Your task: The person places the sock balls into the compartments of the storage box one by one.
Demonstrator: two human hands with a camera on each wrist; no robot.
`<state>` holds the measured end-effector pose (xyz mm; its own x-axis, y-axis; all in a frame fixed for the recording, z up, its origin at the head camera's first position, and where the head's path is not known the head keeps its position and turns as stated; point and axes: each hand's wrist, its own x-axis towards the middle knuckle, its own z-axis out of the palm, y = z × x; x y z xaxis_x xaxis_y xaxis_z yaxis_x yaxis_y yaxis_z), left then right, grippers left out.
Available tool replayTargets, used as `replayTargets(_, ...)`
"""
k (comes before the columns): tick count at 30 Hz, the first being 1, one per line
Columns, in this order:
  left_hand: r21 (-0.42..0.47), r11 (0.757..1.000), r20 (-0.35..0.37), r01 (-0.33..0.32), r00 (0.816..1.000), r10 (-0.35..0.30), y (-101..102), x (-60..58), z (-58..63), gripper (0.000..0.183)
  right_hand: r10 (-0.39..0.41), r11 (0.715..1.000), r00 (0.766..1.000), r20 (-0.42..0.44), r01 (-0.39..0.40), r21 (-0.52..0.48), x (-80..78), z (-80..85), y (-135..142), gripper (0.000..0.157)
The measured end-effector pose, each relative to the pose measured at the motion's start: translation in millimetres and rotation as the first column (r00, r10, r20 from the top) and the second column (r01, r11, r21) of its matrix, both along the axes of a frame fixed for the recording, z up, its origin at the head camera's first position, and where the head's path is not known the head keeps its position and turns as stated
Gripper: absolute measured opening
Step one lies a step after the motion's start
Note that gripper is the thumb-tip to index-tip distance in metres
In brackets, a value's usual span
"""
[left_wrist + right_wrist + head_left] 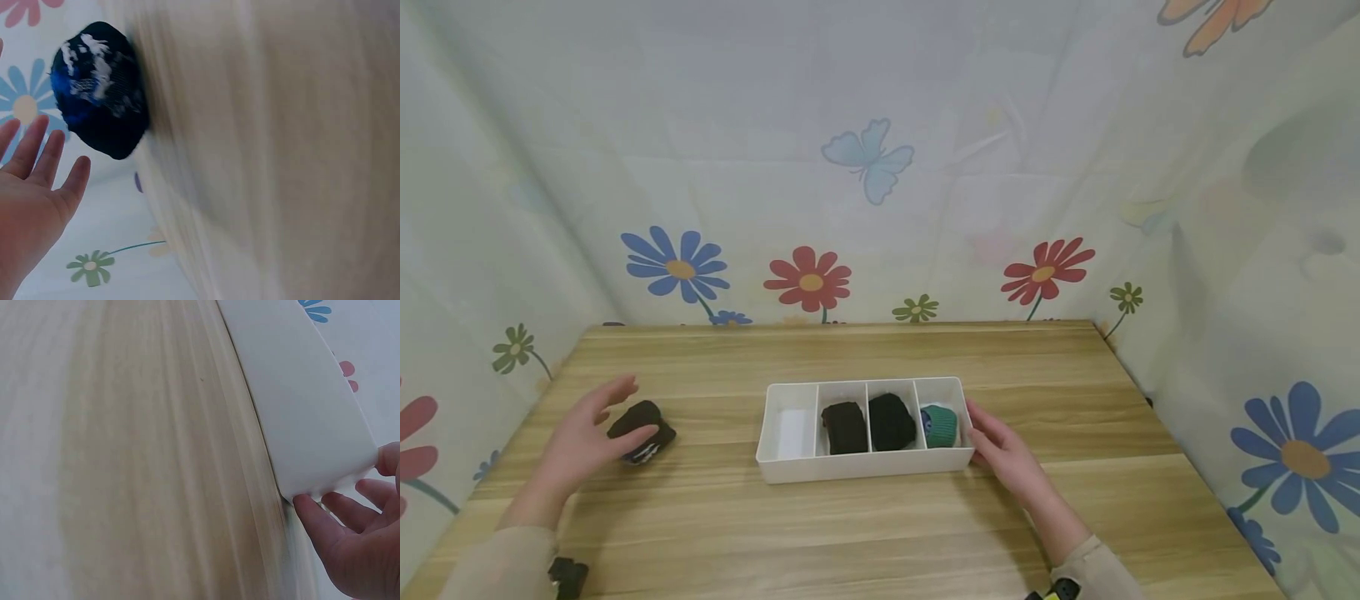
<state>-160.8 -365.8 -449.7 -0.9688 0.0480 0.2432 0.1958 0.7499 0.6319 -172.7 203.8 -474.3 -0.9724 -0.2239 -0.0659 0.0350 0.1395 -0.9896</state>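
A dark rolled sock bundle [643, 425] with white markings sits at the table's left. My left hand [580, 437] is around it in the head view, its thumb in front. The left wrist view shows the fingers spread apart from the bundle [100, 90]. A white four-compartment box [865, 468] stands mid-table. My right hand [1011, 458] touches its right end with fairly straight fingers, thumb by the corner. Inside are a dark brown bundle [846, 428], a black bundle [892, 422] and a green ribbed bundle [940, 426]; the leftmost compartment shows its white floor.
The wood-grain table [850, 542] ends at a back edge against a hanging cloth [955, 217] printed with flowers and butterflies. More cloth hangs along both sides. Dark devices are strapped at the left wrist [568, 577] and right wrist [1060, 590].
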Motion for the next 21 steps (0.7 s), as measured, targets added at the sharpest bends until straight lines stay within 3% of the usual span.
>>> replayTargets(10, -0.035, 0.998, 0.074, 0.059, 0.996, -0.056, -11.2, -3.9, -11.4, 0.099, -0.005, 1.000, 1.000, 0.008, 0.005, 0.002, 0.5, 1.2, -0.1, 0.051)
replayTargets(21, -0.178, 0.980, 0.029, 0.089, 0.996, -0.085, -15.9, -11.7, -23.2, 0.103, -0.009, 1.000, 1.000, 0.010, 0.008, 0.028, -0.6, 0.1, 0.6, 0.051)
